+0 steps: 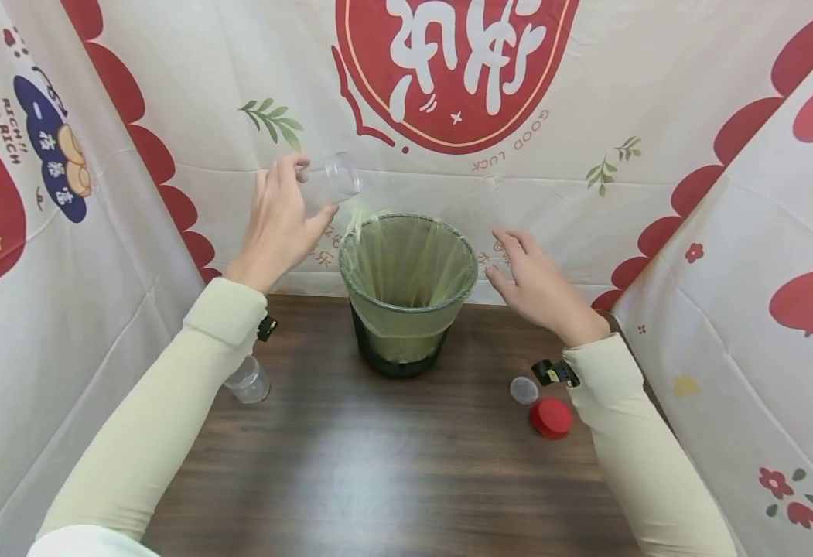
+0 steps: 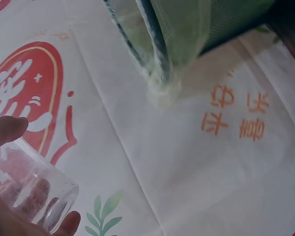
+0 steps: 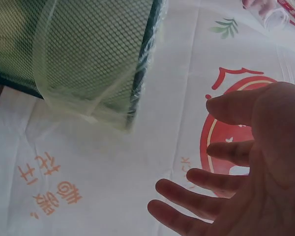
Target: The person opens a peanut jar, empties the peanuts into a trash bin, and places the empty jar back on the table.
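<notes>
A clear plastic jar [image 1: 324,184] lies sideways in the grip of my left hand [image 1: 277,216], its round open end pointing right and slightly up, left of and above the bin's rim. In the left wrist view, thumb and fingers curl round the see-through jar [image 2: 37,184]. Below and between the hands stands a dark mesh trash bin [image 1: 406,363] lined with a pale green bag [image 1: 392,321] folded over its rim. To the bin's right hovers my right hand [image 1: 541,286], holding nothing, its fingers spread and relaxed, as the right wrist view shows the hand [image 3: 265,162].
A second clear jar [image 1: 249,381] stands on the wooden table [image 1: 350,480], partly behind the left sleeve. Near the right wrist lie a red lid [image 1: 551,418] and a translucent disc [image 1: 524,391]. Printed cloth [image 1: 448,186] hangs behind the bin and along both sides.
</notes>
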The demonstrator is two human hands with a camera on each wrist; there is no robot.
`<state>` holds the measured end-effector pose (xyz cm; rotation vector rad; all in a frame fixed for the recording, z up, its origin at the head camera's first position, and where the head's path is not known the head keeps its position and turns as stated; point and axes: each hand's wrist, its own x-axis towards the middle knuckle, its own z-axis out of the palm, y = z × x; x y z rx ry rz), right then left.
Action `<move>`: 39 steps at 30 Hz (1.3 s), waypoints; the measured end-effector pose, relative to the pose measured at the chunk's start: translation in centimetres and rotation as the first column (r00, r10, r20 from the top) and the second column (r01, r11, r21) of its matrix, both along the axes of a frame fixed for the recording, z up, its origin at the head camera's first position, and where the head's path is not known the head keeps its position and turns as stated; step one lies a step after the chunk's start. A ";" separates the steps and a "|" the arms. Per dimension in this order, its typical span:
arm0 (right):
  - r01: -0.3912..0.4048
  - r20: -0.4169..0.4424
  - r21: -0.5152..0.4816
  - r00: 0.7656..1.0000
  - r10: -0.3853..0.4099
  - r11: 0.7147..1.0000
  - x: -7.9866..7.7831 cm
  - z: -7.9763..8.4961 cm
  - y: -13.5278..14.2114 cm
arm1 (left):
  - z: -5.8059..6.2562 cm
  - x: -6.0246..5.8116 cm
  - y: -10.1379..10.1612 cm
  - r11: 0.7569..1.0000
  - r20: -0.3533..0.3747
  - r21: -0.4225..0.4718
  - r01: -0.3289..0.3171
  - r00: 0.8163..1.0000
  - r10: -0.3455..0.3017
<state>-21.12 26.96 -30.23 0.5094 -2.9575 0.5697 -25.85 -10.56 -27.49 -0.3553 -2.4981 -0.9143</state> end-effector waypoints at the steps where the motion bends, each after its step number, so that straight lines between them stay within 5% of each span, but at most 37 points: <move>1: 0.001 0.002 -0.007 1.000 -0.001 1.000 0.2 -0.3 0.1 | -0.2 0.3 0.0 1.000 0.003 0.026 0.001 1.000 -0.001; 11: 0.027 0.042 -0.090 0.999 -0.023 0.996 2.1 -3.7 0.9 | -4.7 3.7 0.0 0.968 0.042 0.250 -0.008 0.999 -0.003; 22: 0.062 0.036 -0.168 0.998 -0.057 0.984 4.6 -10.0 1.8 | -12.3 7.2 -0.7 0.961 0.125 0.251 -0.119 0.988 0.089; 32: 0.082 0.033 -0.166 0.996 -0.077 0.983 6.8 -13.1 1.9 | -18.6 9.2 -1.4 0.921 0.275 0.308 -0.240 0.949 0.155; 35: 0.078 0.011 -0.147 0.997 -0.077 0.986 7.3 -14.1 1.9 | -21.3 9.3 -1.8 0.908 0.265 0.320 -0.270 0.946 0.188; 39: 0.068 -0.009 -0.149 0.998 -0.070 0.986 7.9 -15.3 1.5 | -28.5 7.5 -3.2 0.891 0.236 0.318 -0.323 0.937 0.256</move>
